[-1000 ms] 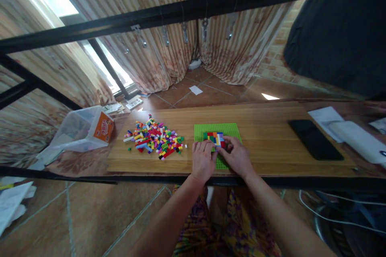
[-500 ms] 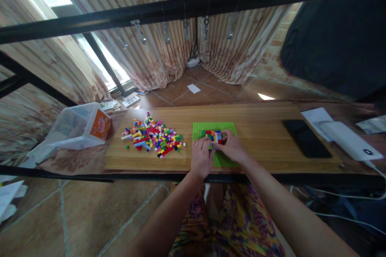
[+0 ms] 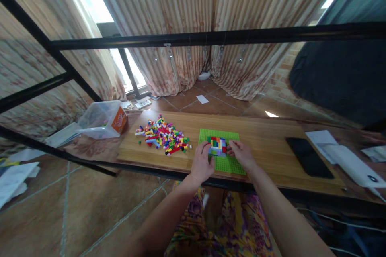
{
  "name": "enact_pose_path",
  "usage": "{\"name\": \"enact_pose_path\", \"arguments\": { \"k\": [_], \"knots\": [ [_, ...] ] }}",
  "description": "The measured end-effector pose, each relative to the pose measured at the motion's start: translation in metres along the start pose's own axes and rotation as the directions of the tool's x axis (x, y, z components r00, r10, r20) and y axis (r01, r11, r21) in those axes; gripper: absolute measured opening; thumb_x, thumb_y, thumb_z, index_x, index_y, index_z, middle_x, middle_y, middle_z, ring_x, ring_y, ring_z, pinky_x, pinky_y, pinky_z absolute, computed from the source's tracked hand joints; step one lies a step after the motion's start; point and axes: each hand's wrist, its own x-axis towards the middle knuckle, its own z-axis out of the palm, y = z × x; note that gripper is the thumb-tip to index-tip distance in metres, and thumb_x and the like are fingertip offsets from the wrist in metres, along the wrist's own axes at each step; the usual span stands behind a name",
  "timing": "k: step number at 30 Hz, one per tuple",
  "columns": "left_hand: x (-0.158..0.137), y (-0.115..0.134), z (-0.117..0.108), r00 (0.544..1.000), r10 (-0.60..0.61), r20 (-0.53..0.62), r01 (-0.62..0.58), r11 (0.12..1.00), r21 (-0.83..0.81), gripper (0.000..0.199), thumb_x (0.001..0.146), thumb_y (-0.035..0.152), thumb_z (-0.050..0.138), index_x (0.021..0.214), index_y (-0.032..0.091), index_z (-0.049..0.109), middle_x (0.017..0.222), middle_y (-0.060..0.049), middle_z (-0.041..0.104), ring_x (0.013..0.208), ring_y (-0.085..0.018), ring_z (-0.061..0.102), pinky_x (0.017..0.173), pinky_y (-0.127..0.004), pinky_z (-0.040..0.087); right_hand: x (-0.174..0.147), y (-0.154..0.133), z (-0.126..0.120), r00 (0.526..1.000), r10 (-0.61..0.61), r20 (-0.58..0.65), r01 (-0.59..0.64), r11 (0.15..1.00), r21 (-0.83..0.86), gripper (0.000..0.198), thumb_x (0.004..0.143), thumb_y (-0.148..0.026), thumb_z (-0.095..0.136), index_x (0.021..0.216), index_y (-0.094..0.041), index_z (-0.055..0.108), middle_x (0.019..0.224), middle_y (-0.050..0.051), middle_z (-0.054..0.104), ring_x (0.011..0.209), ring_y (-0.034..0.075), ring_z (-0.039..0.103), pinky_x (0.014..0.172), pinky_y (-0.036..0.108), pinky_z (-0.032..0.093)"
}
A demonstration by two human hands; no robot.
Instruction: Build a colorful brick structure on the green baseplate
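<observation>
A small rectangular block of coloured toy bricks (image 3: 217,147), in red, white, green, orange, blue and lavender, sits on a bright green studded baseplate (image 3: 230,165). My left hand (image 3: 201,164) rests at the block's left side, its fingertips against or very near the edge, thumb apart from the fingers. On the other side, my right hand (image 3: 242,155) hovers just off the block's right edge with loosely bent fingers, and I see no brick in it. The fingers cover part of the baseplate on both sides.
A heap of loose bricks (image 3: 164,134) lies left of the baseplate on the wooden board (image 3: 265,140). Further left stands a clear plastic box (image 3: 101,120) with an orange label. A black phone-like slab (image 3: 309,157) and a white device (image 3: 356,164) lie right. A dark metal bar (image 3: 193,39) crosses ahead.
Both hands were together over the block's front edge; now they have parted, left hand to its left side and right hand to its right, uncovering the bricks. The camera view has shifted.
</observation>
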Motion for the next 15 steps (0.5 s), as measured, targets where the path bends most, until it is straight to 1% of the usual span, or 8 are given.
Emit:
{"name": "enact_pose_path", "arguments": {
  "k": [3, 6, 9, 15],
  "knots": [
    [-0.0040, 0.0034, -0.0027, 0.994, 0.065, 0.089, -0.071, 0.995, 0.071, 0.048, 0.082, 0.017, 0.055, 0.129, 0.019, 0.048, 0.137, -0.013, 0.045, 0.126, -0.027, 0.042, 0.108, -0.047, 0.039, 0.0005, 0.0008, 0.0004, 1.000, 0.019, -0.025, -0.018, 0.998, 0.054, 0.025, 0.083, -0.042, 0.059, 0.087, -0.017, 0.062, 0.070, 0.005, 0.069, 0.053, 0.012, 0.063, 0.049, 0.023, 0.052],
    [-0.0073, 0.0066, -0.0041, 0.981, 0.104, 0.162, -0.128, 0.982, 0.142, 0.044, 0.086, 0.024, 0.053, 0.130, 0.020, 0.050, 0.139, -0.012, 0.045, 0.127, -0.028, 0.042, 0.107, -0.048, 0.038, 0.0014, 0.0006, 0.0003, 0.999, 0.040, -0.015, -0.038, 0.996, 0.075, 0.023, 0.084, -0.040, 0.059, 0.085, -0.017, 0.063, 0.070, 0.004, 0.068, 0.052, 0.012, 0.063, 0.048, 0.021, 0.052],
    [-0.0090, 0.0081, -0.0034, 0.975, 0.111, 0.193, -0.150, 0.969, 0.198, 0.043, 0.089, 0.029, 0.050, 0.131, 0.021, 0.051, 0.139, -0.012, 0.046, 0.127, -0.029, 0.042, 0.106, -0.050, 0.038, 0.0022, 0.0001, -0.0001, 0.997, 0.068, -0.021, -0.066, 0.995, 0.079, 0.022, 0.083, -0.038, 0.060, 0.084, -0.016, 0.063, 0.068, 0.004, 0.068, 0.051, 0.012, 0.063, 0.046, 0.020, 0.051],
    [-0.0081, 0.0102, -0.0002, 0.973, 0.097, 0.208, -0.153, 0.949, 0.276, 0.041, 0.090, 0.030, 0.048, 0.129, 0.020, 0.052, 0.137, -0.012, 0.048, 0.126, -0.029, 0.042, 0.103, -0.048, 0.039, 0.0053, 0.0040, -0.0015, 0.996, 0.082, -0.019, -0.080, 0.994, 0.074, 0.024, 0.079, -0.040, 0.063, 0.085, -0.017, 0.063, 0.069, 0.004, 0.068, 0.052, 0.012, 0.063, 0.046, 0.022, 0.051]
  ]
}}
